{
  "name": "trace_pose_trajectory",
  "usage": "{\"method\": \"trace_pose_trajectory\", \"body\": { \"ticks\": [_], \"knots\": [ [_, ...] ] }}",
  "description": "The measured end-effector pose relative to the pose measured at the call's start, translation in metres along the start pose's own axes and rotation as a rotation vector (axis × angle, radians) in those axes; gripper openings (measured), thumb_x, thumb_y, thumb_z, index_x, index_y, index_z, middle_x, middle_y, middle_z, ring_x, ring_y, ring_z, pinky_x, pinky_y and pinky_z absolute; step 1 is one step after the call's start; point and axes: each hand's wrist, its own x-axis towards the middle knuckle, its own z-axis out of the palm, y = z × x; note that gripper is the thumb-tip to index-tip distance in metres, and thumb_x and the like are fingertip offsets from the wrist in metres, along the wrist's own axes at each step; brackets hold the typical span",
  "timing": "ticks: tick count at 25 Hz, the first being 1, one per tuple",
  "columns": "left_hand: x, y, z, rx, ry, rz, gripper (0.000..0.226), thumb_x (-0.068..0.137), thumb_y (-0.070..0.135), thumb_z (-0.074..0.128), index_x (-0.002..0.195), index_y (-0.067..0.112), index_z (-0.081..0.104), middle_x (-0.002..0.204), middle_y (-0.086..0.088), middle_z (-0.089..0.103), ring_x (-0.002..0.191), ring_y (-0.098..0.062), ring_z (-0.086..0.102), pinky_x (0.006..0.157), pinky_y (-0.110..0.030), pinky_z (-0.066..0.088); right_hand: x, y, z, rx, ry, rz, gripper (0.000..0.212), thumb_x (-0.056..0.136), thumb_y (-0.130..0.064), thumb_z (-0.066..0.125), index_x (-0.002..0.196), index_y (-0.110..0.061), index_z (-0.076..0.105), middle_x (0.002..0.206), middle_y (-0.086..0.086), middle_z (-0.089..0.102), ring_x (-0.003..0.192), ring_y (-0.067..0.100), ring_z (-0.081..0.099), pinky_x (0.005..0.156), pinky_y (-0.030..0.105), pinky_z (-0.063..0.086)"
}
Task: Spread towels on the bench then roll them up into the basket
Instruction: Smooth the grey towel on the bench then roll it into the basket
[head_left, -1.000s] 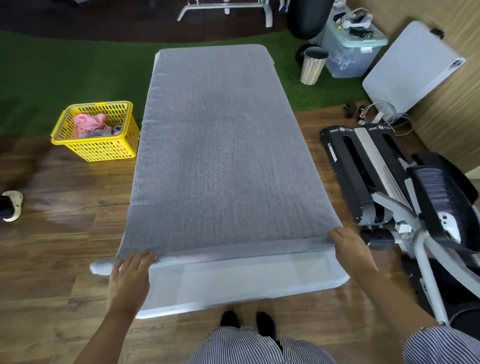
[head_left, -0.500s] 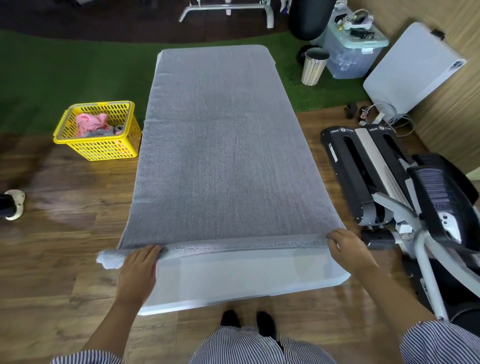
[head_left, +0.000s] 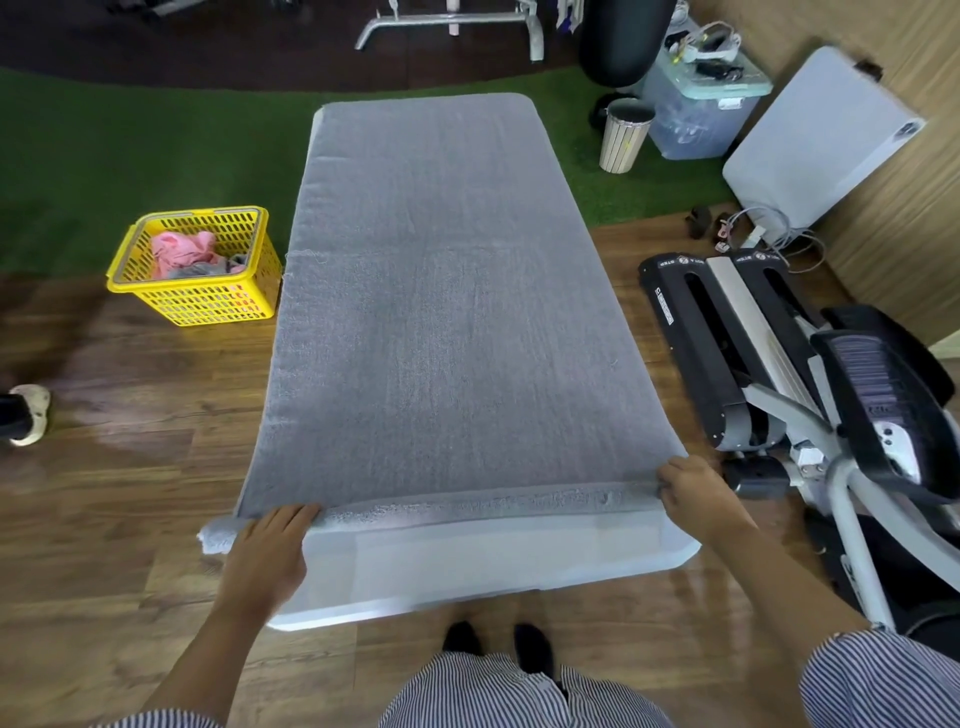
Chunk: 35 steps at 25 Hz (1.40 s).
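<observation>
Two hands on the near edge of the grey towel (head_left: 447, 312), which lies flat along the white worktop (head_left: 493, 566). Left hand (head_left: 267, 553): palm down, fingers together, pressing the rolled edge at the left corner. Right hand (head_left: 693, 491): fingers curled and clamped on the roll at the right corner. Only a thin roll formed so far. Yellow basket (head_left: 200, 306) on the floor left of the worktop, pink cloth (head_left: 179, 249) inside.

1. Wood floor (head_left: 119, 519) near; green turf (head_left: 104, 156) far.
2. Wood-panel wall (head_left: 893, 218) on the right, white board (head_left: 815, 140) leaning against it.
3. Black exercise machine (head_left: 779, 364) right; bin (head_left: 626, 136) and clear tub (head_left: 696, 114) far right.
</observation>
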Motion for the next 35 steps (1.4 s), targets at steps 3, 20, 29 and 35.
{"method": "trace_pose_trajectory", "body": {
  "ticks": [3, 20, 29, 35],
  "knots": [
    [0.005, 0.007, -0.009, 0.005, 0.069, -0.055, 0.031, 0.08, 0.012, 0.046, 0.102, 0.007, 0.068, 0.096, -0.009, 0.069, 0.085, -0.033, 0.066, 0.075, -0.05, 0.051, -0.002, -0.008, -0.006, -0.078, 0.056, 0.055, 0.026, 0.062, -0.001, 0.071, 0.085, -0.01, 0.064, 0.078, 0.006, 0.061, 0.07, 0.031, 0.059, 0.056, 0.038, 0.044],
    [0.006, -0.003, -0.001, -0.004, 0.003, 0.06, 0.044, 0.068, 0.004, 0.038, 0.104, 0.015, 0.061, 0.083, -0.002, 0.067, 0.073, -0.029, 0.065, 0.069, -0.047, 0.049, 0.002, -0.005, -0.004, -0.039, 0.071, -0.075, 0.017, 0.069, -0.017, 0.046, 0.058, -0.013, 0.06, 0.065, 0.001, 0.057, 0.068, 0.027, 0.057, 0.058, 0.036, 0.045],
    [0.021, 0.011, -0.009, -0.043, 0.046, -0.049, 0.032, 0.083, 0.014, 0.044, 0.1, 0.006, 0.07, 0.097, -0.009, 0.069, 0.088, -0.034, 0.066, 0.076, -0.051, 0.051, 0.008, -0.011, -0.009, 0.117, 0.074, -0.015, 0.028, 0.075, 0.007, 0.057, 0.098, -0.006, 0.065, 0.098, 0.007, 0.062, 0.095, 0.03, 0.058, 0.081, 0.035, 0.044],
    [0.024, 0.01, -0.003, -0.065, -0.009, -0.07, 0.044, 0.076, 0.026, 0.042, 0.104, 0.008, 0.071, 0.099, -0.005, 0.071, 0.092, -0.029, 0.067, 0.095, -0.05, 0.044, 0.008, -0.012, -0.012, 0.158, 0.001, -0.007, 0.035, 0.077, 0.007, 0.054, 0.11, -0.004, 0.061, 0.109, 0.008, 0.058, 0.106, 0.027, 0.052, 0.092, 0.027, 0.038]
  ]
}}
